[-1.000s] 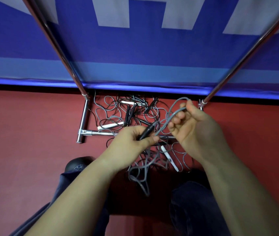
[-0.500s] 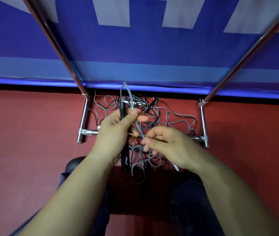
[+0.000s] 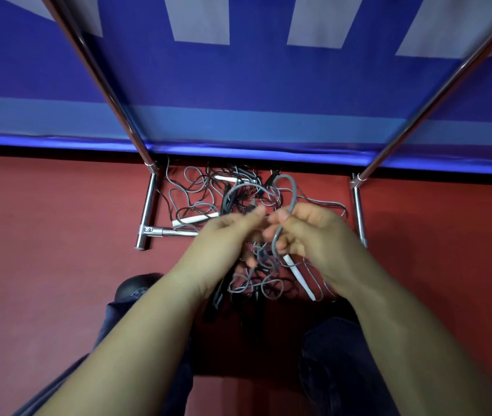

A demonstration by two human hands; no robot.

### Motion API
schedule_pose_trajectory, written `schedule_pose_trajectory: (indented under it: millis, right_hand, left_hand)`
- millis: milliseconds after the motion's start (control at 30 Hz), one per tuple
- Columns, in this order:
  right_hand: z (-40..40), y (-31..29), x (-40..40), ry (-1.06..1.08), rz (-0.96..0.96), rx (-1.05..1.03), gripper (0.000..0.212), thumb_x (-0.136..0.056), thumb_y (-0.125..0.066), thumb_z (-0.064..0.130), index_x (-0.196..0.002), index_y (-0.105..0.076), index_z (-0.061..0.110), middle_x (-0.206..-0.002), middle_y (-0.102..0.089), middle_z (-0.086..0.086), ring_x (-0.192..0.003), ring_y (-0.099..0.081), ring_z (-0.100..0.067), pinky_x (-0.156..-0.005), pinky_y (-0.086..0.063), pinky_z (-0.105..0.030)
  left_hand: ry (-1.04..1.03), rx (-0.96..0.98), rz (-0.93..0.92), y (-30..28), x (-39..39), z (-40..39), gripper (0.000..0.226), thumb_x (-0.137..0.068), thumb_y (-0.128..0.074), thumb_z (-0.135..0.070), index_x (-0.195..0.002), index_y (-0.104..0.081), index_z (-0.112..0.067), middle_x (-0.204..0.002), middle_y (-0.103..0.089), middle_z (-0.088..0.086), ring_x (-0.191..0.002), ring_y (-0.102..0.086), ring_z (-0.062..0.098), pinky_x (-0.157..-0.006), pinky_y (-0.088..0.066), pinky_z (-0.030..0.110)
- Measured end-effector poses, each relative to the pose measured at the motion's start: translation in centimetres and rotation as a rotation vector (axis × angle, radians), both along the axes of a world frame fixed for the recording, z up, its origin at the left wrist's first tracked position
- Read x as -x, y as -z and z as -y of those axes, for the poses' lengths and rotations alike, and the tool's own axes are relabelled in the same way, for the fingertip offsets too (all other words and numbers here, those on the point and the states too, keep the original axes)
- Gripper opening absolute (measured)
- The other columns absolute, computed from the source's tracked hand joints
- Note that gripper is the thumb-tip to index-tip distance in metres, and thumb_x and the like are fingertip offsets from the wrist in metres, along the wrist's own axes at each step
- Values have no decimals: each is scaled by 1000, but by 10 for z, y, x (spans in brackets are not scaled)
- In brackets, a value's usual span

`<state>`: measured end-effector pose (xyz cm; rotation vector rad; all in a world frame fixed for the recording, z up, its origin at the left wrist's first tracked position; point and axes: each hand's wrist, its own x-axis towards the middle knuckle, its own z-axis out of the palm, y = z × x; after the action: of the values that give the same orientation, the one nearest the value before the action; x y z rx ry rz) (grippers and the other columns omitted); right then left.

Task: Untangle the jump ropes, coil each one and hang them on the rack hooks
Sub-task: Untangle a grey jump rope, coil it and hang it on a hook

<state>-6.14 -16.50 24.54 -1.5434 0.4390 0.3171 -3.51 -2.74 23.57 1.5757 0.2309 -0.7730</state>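
Here the right hand (image 3: 313, 235) pinched a thin grey jump-rope cord (image 3: 291, 190) arching up and away from both grips; the left hand (image 3: 223, 235) pinched it just beside, above the floor tangle (image 3: 208, 190).

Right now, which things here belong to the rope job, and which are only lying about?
Belong:
grey rope, held by left hand and right hand
tangled ropes
white handles
rack frame

Lying about:
blue banner
red floor

both hands (image 3: 271, 232) motion-blurred; rack poles (image 3: 109, 85) cut off at top
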Motion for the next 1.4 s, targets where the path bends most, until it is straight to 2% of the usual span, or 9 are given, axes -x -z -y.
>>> schedule_pose_trajectory:
  millis: [100, 233, 433, 733, 900, 1067, 1167, 1267, 1400]
  right_hand:
    - [3, -1, -3, 153, 11, -160, 23, -96, -45, 10, -80, -61, 13, -64, -67, 1, -51, -55, -5, -59, -52, -20]
    - [6, 0, -2, 203, 43, -262, 20, -96, -43, 9, -85, -60, 9, -70, -71, 0, -60, -61, -10, -63, -54, -23]
    - [7, -1, -3, 252, 81, -260, 19, -95, -46, 11, -86, -63, 12, -80, -71, -2, -66, -63, -9, -65, -52, -22]
    - [-2, 5, 6, -279, -51, 224, 23, -91, -51, 40, -86, -66, 24, -81, -72, 5, -84, -67, -18, -87, -50, -35]
    - [3, 3, 7, -353, -23, 262, 17, -94, -51, 26, -88, -67, 27, -79, -71, 11, -78, -63, 2, -79, -47, -18]
    - [-1, -1, 4, -163, 3, -3, 23, -96, -47, 11, -83, -64, 19, -64, -67, 7, -69, -67, -6, -72, -56, -20]
    - [1, -5, 0, 32, 45, -174, 23, -96, -44, 10, -83, -63, 14, -64, -67, 3, -67, -67, -11, -64, -57, -24]
    - [9, -8, -4, 239, 80, -323, 25, -98, -40, 11, -86, -61, 12, -63, -67, 4, -66, -68, -11, -60, -55, -24]
    - [15, -8, -7, 336, 76, -405, 24, -99, -38, 12, -89, -60, 11, -66, -68, 1, -68, -69, -11, -63, -57, -25]
  left_hand:
    - [118, 20, 36, 2, 4, 0, 24, -87, -64, -35, -72, -66, -16, -68, -62, 26, -40, -41, 12, -42, -30, 21]
    - [147, 31, 80, 0, 2, -4, 16, -87, -63, -24, -72, -66, -18, -49, -54, -8, -38, -38, 5, -40, -28, 19]
    - [181, 9, 134, -1, 3, -2, 9, -86, -65, -17, -79, -67, -12, -44, -46, -10, -39, -38, 4, -42, -30, 18]
    - [-140, 134, 123, -2, -3, -4, 15, -89, -60, -14, -74, -63, -12, -43, -45, -5, -36, -34, 3, -37, -26, 14]
    - [-236, 124, 185, -1, -5, -3, 16, -90, -59, -18, -75, -64, -12, -46, -43, -3, -39, -33, 5, -39, -28, 14]
    - [-114, 106, 171, -3, -3, -4, 19, -91, -59, -26, -79, -65, -13, -59, -57, 7, -40, -39, 10, -39, -29, 16]
    - [146, 8, 59, -3, 5, -2, 49, -83, -59, -51, -84, -67, -3, -65, -65, 13, -44, -43, 18, -41, -28, 20]
    - [235, -6, 6, -5, 6, 1, 30, -89, -57, -37, -76, -70, -13, -81, -74, 7, -42, -44, 10, -36, -28, 16]
    - [134, 46, 64, -6, 3, 1, 24, -90, -58, -21, -69, -65, -15, -76, -74, 3, -37, -42, 7, -35, -27, 13]
